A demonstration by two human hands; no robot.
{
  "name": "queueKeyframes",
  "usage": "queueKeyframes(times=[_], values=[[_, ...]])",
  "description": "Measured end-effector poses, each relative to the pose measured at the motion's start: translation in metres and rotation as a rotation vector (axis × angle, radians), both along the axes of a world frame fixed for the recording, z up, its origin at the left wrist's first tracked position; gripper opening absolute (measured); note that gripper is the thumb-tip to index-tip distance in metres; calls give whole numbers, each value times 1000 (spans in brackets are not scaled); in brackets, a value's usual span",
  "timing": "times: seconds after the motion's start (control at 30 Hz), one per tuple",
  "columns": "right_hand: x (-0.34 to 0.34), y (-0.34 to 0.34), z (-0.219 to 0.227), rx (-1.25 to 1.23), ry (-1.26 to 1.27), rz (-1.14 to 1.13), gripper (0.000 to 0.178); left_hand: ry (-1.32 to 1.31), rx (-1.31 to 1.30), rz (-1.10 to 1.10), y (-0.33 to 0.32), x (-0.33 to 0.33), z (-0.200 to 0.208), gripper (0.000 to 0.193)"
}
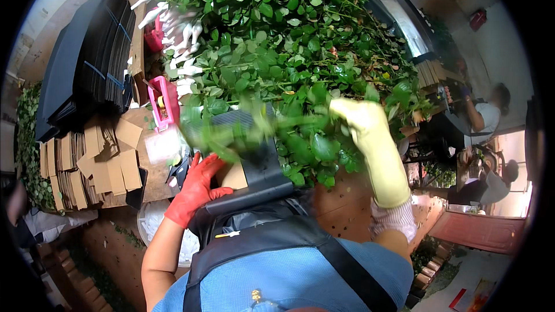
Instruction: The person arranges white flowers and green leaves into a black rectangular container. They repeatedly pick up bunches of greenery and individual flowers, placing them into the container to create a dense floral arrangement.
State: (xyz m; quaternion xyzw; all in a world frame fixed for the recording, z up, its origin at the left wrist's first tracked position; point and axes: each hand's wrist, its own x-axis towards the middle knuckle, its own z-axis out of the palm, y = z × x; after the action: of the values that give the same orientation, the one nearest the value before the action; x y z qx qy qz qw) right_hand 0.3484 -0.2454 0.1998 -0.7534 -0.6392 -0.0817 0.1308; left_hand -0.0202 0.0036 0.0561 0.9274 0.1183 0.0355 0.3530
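Note:
My left hand, in a red rubber glove, lies with its thumb apart from its fingers on a brown cardboard piece and a dark sheet. A ribbed grey surface shows at the sheet's far end. My right hand, in a long pale yellow glove, is closed on a leafy green stem. The stem stretches leftward over the sheet, smeared by motion. Beyond it lies a large heap of leafy stems, with white-wrapped ends along its left side.
A pink tape dispenser stands left of the sheet. Farther left are stacked black sheets bound with blue straps, and folded cardboard pieces. A white-lined bin sits below the table edge. Two people are off to the right.

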Motion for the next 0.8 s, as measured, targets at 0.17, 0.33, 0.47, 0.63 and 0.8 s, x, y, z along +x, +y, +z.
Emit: queueKeyframes(times=[0.17,0.33,0.47,0.63,0.8], values=[[-36,-58,-43,-238,1250,-945,25,-46,-238,46,-3,5,1,119],[-12,-67,-70,-635,891,-662,37,-17,-61,-19,-5,5,2,50],[15,11,-5,-794,246,-166,28,58,-56,-101,0,6,12,40],[65,172,-71,-351,59,-181,31,40,-9,-130,0,5,9,35],[92,252,-148,-747,-140,-419,34,37,2,-153,-1,7,11,37]])
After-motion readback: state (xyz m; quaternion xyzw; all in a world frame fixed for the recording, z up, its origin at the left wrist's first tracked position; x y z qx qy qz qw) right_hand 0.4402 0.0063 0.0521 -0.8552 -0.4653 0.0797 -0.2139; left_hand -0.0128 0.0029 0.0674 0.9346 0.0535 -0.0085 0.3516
